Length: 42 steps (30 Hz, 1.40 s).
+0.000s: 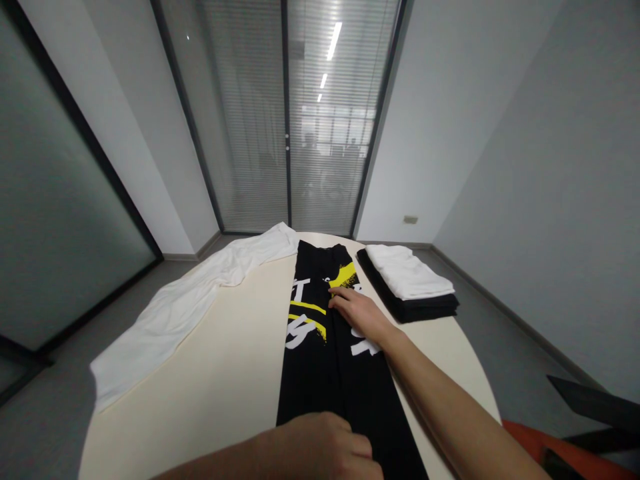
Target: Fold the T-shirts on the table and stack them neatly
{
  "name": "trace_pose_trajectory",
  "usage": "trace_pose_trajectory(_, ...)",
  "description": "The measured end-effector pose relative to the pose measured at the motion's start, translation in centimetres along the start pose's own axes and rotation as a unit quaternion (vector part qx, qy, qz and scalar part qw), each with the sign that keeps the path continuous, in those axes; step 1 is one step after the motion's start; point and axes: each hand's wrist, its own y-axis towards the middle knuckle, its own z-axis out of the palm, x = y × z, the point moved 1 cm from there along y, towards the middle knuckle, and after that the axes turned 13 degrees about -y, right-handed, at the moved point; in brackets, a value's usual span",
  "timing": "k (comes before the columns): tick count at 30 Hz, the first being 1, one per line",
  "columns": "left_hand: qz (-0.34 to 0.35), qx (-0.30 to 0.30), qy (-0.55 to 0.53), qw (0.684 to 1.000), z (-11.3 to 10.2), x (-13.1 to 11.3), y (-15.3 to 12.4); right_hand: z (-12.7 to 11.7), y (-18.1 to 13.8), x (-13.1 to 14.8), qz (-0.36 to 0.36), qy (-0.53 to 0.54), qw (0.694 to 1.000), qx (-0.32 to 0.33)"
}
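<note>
A black T-shirt (315,373) with white lettering and yellow brush-like stripes lies folded into a long strip down the table. At the upper middle of the shirt, my right hand (357,312) has its fingers drawn together on the fabric, beside the seam where the two folded sides meet. My left hand (327,450) is low in the view with its fingers curled closed on the near part of the shirt; the fingertips are partly hidden. To the right of the shirt sits a stack with a folded white garment (407,273) on top of folded black garments (430,309).
A long white garment (200,300) is spread along the left edge of the round, cream-coloured table (225,387), overhanging it slightly. Beyond stand glass doors (255,133) with blinds. An orange chair seat (545,447) with dark parts is at the lower right.
</note>
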Motion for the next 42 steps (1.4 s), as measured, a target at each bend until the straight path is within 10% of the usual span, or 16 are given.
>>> trace_pose_trajectory(14,-0.004,-0.058,-0.021,0.998,-0.1,1.0,-0.3,1.6,0.6,-0.3,0.074,0.003,0.997,0.005)
trace_pose_trajectory(32,-0.051,0.009,-0.130,0.990,1.6,1.5,0.2,1.1,1.9,2.1,0.172,-0.021,0.977,0.121)
trace_pose_trajectory(39,-0.066,-0.044,-0.102,0.992,-3.3,1.0,-1.2,0.7,0.5,0.6,0.108,0.029,0.991,0.067)
trace_pose_trajectory(42,-0.186,-0.096,-0.068,0.975,-5.7,2.1,-2.9,1.2,-0.7,-0.5,0.128,0.025,0.990,0.043)
